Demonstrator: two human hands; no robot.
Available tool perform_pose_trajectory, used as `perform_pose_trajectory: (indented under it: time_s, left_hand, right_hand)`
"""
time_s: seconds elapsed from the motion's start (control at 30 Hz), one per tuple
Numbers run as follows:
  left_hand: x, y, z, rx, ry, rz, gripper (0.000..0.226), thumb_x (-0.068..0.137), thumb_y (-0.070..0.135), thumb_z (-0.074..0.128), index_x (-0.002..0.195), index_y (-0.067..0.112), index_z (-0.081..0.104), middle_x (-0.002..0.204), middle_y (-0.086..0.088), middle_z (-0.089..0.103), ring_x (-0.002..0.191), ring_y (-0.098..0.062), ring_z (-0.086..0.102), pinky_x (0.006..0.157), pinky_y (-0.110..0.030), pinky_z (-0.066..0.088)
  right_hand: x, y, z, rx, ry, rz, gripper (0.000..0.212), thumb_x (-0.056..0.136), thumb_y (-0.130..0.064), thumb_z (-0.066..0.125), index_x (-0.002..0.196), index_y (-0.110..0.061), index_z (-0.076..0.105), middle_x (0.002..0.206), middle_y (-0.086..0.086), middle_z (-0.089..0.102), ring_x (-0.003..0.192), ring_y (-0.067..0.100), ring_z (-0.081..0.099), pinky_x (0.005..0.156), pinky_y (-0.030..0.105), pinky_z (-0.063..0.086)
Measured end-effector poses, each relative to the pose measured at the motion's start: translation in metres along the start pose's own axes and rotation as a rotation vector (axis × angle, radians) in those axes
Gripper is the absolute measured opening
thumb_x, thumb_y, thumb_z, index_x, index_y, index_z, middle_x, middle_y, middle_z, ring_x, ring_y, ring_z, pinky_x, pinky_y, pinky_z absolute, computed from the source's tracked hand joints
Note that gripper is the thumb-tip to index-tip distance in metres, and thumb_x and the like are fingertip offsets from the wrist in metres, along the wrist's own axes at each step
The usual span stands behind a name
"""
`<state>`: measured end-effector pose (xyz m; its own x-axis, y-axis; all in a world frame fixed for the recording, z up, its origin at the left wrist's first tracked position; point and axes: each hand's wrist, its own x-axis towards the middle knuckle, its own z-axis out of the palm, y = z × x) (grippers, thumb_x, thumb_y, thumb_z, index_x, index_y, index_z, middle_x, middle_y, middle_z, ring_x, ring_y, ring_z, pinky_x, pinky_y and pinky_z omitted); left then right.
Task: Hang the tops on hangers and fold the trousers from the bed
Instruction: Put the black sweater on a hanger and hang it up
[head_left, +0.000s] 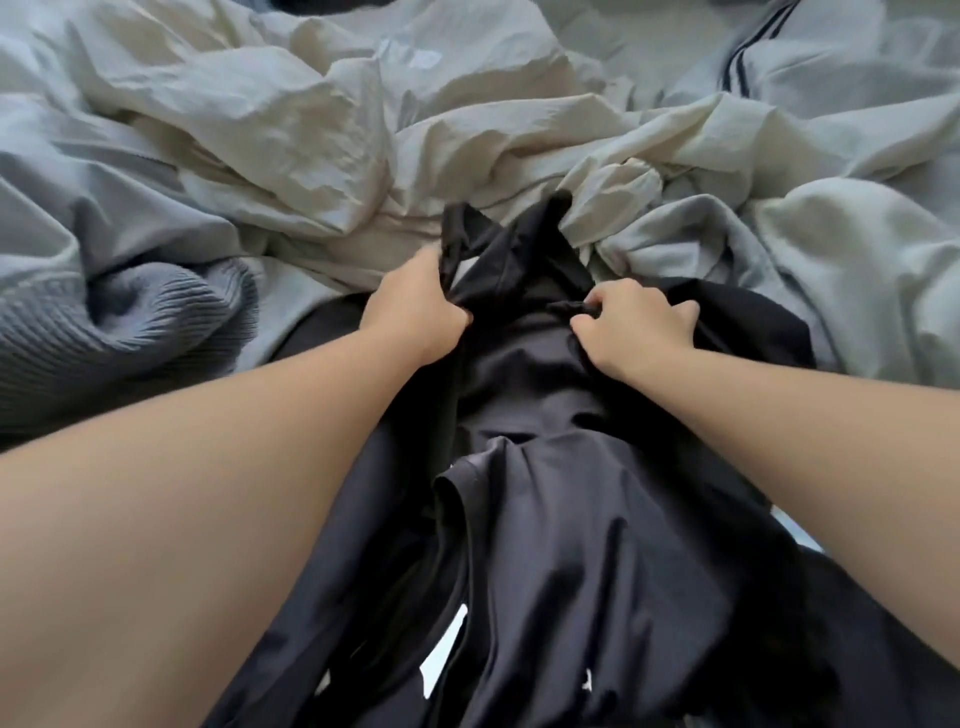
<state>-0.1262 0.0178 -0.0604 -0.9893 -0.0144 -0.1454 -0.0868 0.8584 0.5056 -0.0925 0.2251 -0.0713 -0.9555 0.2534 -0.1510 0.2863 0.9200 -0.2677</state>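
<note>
Black garment (545, 519) is gripped by curled fingers (605, 300) of left hand (415, 306) and right hand (636, 330), both extended forward

A single wide-angle view looks forward and steeply down from the person's head onto the bed (857, 249), close above it. The left hand (415, 306) and right hand (636, 332) reach in from the lower corners and meet mid-frame on the black garment (545, 519), which fills the lower centre.

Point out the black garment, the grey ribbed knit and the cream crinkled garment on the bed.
black garment (545, 519): head view, smooth middle panel.
grey ribbed knit (130, 322): head view, ribbed fold at left.
cream crinkled garment (291, 119): head view, creased upper panel.
</note>
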Motion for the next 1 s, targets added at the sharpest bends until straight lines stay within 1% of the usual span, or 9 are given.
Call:
perform_pose_trajectory:
  time_s: [0.07,0.13,0.33,0.4,0.6,0.7,0.83,0.93,1.0]
  left_hand:
    - [-0.017,0.003,-0.012,-0.124,-0.055,-0.025,0.028,0.079,0.024,0.076,0.105,0.024,0.066,0.104,-0.003,0.072,0.103,-0.031,0.066,0.087,-0.039,0.052]
    - [-0.041,0.007,-0.027,-0.271,-0.113,-0.055,0.016,0.078,0.019,0.072,0.092,0.023,0.066,0.091,0.0,0.073,0.095,-0.028,0.068,0.088,-0.041,0.054]
    - [-0.126,0.019,-0.097,-0.427,-0.235,-0.105,0.033,0.063,0.026,0.063,0.095,0.027,0.056,0.101,-0.002,0.068,0.095,-0.024,0.066,0.09,-0.047,0.053]
    - [-0.159,0.022,-0.127,-0.508,-0.296,-0.123,0.036,0.064,0.024,0.069,0.097,0.03,0.058,0.098,0.009,0.071,0.098,-0.015,0.068,0.091,-0.039,0.054]
    - [-0.278,0.066,-0.23,-0.738,-0.49,-0.113,0.077,0.061,0.031,0.093,0.125,0.036,0.051,0.117,0.021,0.069,0.109,0.009,0.063,0.085,-0.007,0.048]
    - [-0.344,0.108,-0.276,-0.73,-0.579,-0.119,0.055,0.066,0.043,0.09,0.114,0.045,0.063,0.11,0.023,0.073,0.104,0.004,0.067,0.081,-0.013,0.052]
    - [-0.408,0.16,-0.32,-0.584,-0.426,-0.068,0.014,0.084,0.037,0.074,0.095,0.043,0.068,0.093,0.018,0.073,0.099,-0.009,0.07,0.079,-0.027,0.051]
    - [-0.439,0.193,-0.345,-0.62,-0.305,-0.101,0.008,0.096,0.03,0.064,0.096,0.038,0.065,0.091,0.02,0.072,0.097,-0.011,0.067,0.079,-0.022,0.049]
    - [-0.453,0.217,-0.362,-0.816,-0.142,-0.178,0.009,0.099,0.021,0.062,0.106,0.023,0.068,0.1,0.01,0.075,0.102,-0.016,0.068,0.091,-0.03,0.054]
  right_hand:
    - [-0.014,-0.003,-0.016,0.103,0.002,0.016,0.017,0.091,-0.033,0.053,0.105,-0.033,0.062,0.108,-0.003,0.069,0.111,0.028,0.058,0.084,0.04,0.021]
    - [-0.031,-0.006,-0.038,0.193,0.014,-0.001,0.007,0.09,-0.029,0.053,0.096,-0.03,0.055,0.095,-0.006,0.065,0.1,0.026,0.057,0.084,0.038,0.023]
    - [-0.113,-0.018,-0.129,0.359,-0.051,-0.2,0.011,0.086,-0.022,0.06,0.09,-0.027,0.051,0.118,-0.007,0.062,0.114,0.023,0.054,0.095,0.04,0.034]
    - [-0.148,-0.023,-0.169,0.427,-0.122,-0.256,0.02,0.085,-0.017,0.06,0.084,-0.032,0.048,0.119,-0.01,0.068,0.109,0.021,0.06,0.099,0.04,0.04]
    - [-0.261,-0.036,-0.295,0.495,-0.268,-0.254,0.021,0.086,-0.009,0.056,0.089,-0.028,0.047,0.109,-0.003,0.073,0.085,0.024,0.066,0.079,0.039,0.051]
    - [-0.325,-0.047,-0.356,0.543,-0.28,-0.293,0.016,0.084,-0.015,0.055,0.097,-0.024,0.055,0.111,-0.019,0.07,0.098,0.003,0.065,0.084,0.023,0.048]
    - [-0.392,-0.059,-0.428,0.647,-0.281,-0.324,0.021,0.085,-0.017,0.055,0.099,-0.032,0.058,0.111,-0.024,0.07,0.099,-0.002,0.065,0.08,0.016,0.047]
    - [-0.426,-0.048,-0.473,0.683,-0.192,-0.299,0.026,0.088,-0.017,0.06,0.097,-0.042,0.059,0.105,-0.024,0.071,0.093,0.003,0.067,0.078,0.028,0.052]
    - [-0.444,-0.034,-0.497,0.714,-0.167,-0.29,0.026,0.089,-0.016,0.064,0.089,-0.04,0.057,0.108,-0.024,0.07,0.094,0.006,0.067,0.08,0.035,0.055]
